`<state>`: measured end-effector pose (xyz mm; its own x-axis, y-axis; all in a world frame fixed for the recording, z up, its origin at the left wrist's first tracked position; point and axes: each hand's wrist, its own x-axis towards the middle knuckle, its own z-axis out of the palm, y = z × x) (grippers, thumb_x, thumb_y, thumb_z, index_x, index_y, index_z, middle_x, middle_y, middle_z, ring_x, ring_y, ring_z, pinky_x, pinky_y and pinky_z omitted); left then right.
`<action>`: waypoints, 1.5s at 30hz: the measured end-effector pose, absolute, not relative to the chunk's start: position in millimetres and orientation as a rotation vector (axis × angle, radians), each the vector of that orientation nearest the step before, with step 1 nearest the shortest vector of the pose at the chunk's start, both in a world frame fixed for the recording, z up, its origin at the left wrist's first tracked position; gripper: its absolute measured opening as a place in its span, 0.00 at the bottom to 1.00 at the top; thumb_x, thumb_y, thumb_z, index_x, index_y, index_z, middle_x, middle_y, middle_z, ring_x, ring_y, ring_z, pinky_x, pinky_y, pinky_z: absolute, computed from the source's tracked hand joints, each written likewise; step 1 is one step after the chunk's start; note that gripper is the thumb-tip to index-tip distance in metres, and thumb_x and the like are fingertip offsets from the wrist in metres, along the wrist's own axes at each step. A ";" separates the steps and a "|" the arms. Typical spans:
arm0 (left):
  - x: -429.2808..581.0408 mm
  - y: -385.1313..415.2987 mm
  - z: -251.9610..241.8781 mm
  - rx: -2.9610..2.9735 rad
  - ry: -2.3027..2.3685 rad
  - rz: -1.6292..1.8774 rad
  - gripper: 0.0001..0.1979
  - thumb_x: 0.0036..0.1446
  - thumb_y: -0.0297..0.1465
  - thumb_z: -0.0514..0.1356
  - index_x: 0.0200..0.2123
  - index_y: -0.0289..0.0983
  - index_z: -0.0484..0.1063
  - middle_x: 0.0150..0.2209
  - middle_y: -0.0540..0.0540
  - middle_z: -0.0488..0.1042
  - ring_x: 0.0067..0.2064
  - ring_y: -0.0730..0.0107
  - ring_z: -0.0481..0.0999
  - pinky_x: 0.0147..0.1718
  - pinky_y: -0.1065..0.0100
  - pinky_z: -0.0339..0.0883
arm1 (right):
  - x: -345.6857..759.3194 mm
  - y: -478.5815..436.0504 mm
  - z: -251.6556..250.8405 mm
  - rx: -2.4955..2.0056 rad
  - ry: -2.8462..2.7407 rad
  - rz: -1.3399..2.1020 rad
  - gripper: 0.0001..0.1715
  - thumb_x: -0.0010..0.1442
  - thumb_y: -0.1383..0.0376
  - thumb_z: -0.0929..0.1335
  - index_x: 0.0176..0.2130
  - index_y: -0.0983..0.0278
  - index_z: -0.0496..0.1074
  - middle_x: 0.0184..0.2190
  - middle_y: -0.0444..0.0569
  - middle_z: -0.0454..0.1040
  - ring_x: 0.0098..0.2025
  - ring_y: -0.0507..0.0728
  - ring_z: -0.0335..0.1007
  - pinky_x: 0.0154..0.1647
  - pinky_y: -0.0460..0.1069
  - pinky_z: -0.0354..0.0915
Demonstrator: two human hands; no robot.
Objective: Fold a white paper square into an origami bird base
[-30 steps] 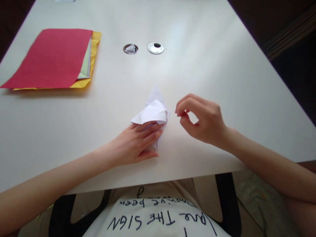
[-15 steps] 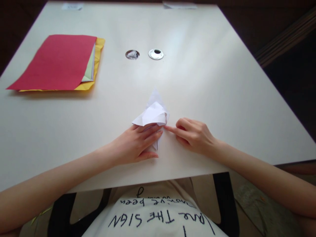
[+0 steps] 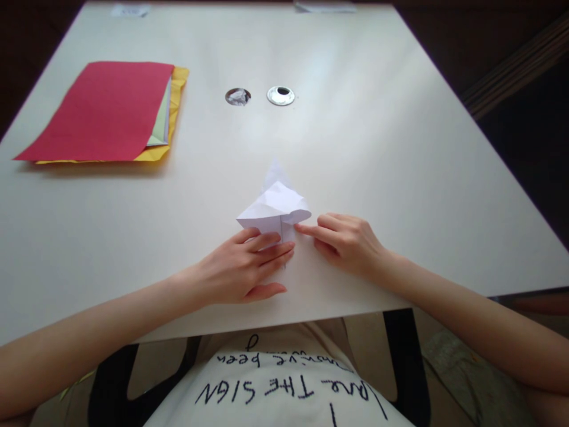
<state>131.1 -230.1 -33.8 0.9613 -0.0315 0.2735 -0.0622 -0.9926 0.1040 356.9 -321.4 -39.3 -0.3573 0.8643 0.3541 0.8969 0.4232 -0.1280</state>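
Observation:
A folded sheet of white paper (image 3: pixel 274 201) lies on the table near its front edge, its pointed tip facing away from me. Raised flaps stand up across its middle, and the right one curves outward. My left hand (image 3: pixel 251 264) rests flat over the paper's near part, fingers stretched out and pressing it down, so that part is mostly hidden. At the paper's right side is my right hand (image 3: pixel 349 237); its index finger points out and touches the edge under the curved flap, while the other fingers are curled in.
On the left of the white table (image 3: pixel 400 178) lies a stack of coloured paper, with a red sheet (image 3: pixel 102 110) on top and yellow (image 3: pixel 178 95) below. Two round cable holes (image 3: pixel 238 97) sit beyond the folded paper. Pale papers (image 3: pixel 324 7) lie at the far edge.
My left hand has slid slightly toward me, from under the flap. The flap's right side now bulges outward, and more of the paper's centre line shows. My right fingertip has barely moved.

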 end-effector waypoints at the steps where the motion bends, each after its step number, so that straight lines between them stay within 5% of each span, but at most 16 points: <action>1: 131.5 -230.9 -33.2 3.002 -0.092 0.441 0.20 0.60 0.38 0.53 0.51 0.32 0.67 0.51 0.46 0.71 0.50 0.60 0.68 0.47 0.61 0.60 | 356.6 -321.5 -39.4 -1.509 -2.316 -0.130 0.16 0.58 0.73 0.60 0.41 0.64 0.72 0.21 0.43 0.64 0.23 0.50 0.57 0.24 0.45 0.53; 18: 132.1 -235.9 -31.8 2.961 -0.224 0.612 0.15 0.60 0.36 0.53 0.43 0.32 0.71 0.43 0.47 0.77 0.44 0.66 0.74 0.44 0.65 0.64 | 356.0 -321.7 -40.7 -1.480 -2.338 -0.191 0.15 0.60 0.72 0.60 0.42 0.65 0.72 0.20 0.43 0.64 0.23 0.50 0.57 0.24 0.46 0.53; 25: 136.9 -225.6 -36.4 2.984 0.003 0.519 0.19 0.61 0.36 0.53 0.50 0.30 0.68 0.51 0.42 0.71 0.52 0.59 0.70 0.50 0.58 0.64 | 356.5 -322.4 -41.8 -1.432 -2.377 -0.263 0.15 0.62 0.70 0.60 0.44 0.68 0.72 0.20 0.43 0.64 0.23 0.50 0.56 0.23 0.46 0.53; 34: 137.5 -225.4 -35.4 2.957 0.020 0.521 0.18 0.60 0.38 0.54 0.46 0.32 0.72 0.49 0.43 0.73 0.49 0.60 0.72 0.48 0.59 0.68 | 359.0 -322.1 -42.0 -1.472 -2.340 -0.246 0.16 0.60 0.71 0.60 0.44 0.63 0.72 0.20 0.42 0.63 0.22 0.50 0.55 0.22 0.46 0.53; 40: 136.3 -225.3 -36.4 2.921 0.008 0.528 0.16 0.59 0.37 0.54 0.46 0.33 0.72 0.48 0.45 0.74 0.49 0.59 0.73 0.48 0.58 0.68 | 354.2 -311.8 -41.5 -1.499 -2.007 0.142 0.08 0.57 0.66 0.65 0.39 0.64 0.66 0.30 0.46 0.67 0.29 0.51 0.64 0.28 0.45 0.61; 45: 137.8 -225.2 -36.4 2.880 -0.002 0.562 0.15 0.59 0.34 0.55 0.45 0.32 0.71 0.47 0.43 0.75 0.48 0.60 0.74 0.47 0.58 0.70 | 346.3 -294.1 -46.3 -1.735 -1.861 0.258 0.15 0.50 0.62 0.70 0.35 0.63 0.61 0.32 0.47 0.67 0.32 0.54 0.63 0.31 0.48 0.61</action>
<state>137.8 -225.2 -36.4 0.9273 0.0377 0.3723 -0.0410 -0.9787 0.2012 346.3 -294.1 -46.3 0.0101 0.9611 0.2759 0.8497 0.1372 -0.5091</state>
